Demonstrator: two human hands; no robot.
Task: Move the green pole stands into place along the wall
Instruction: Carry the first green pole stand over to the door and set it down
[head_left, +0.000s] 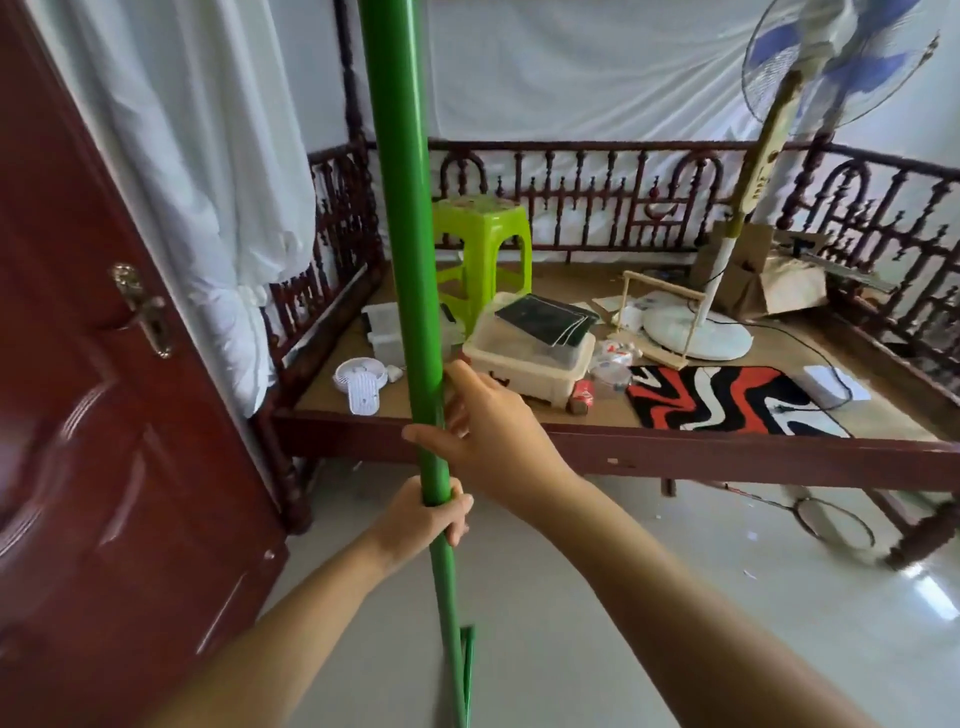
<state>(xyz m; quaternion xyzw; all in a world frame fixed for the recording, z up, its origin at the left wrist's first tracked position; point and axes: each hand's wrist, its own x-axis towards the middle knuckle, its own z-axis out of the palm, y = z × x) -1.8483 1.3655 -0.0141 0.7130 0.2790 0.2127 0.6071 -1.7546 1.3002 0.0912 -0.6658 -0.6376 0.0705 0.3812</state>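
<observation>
A tall green pole stand (404, 218) rises nearly upright through the middle-left of the head view, from the floor past the top edge. A thin green strut (469, 670) of its base shows low down. My left hand (435, 512) is wrapped around the pole's lower part. Higher up, my right hand (488, 415) grips the pole from the right, with fingers curled around it. The wall behind is draped in white sheeting (571, 67).
A dark red door (93, 415) stands open at the left. Ahead is a carved wooden bed frame (649, 449) holding a lime stool (483, 254), plastic boxes, a patterned rug (727, 397) and a standing fan (696, 332). A racket (831, 522) lies on the pale floor.
</observation>
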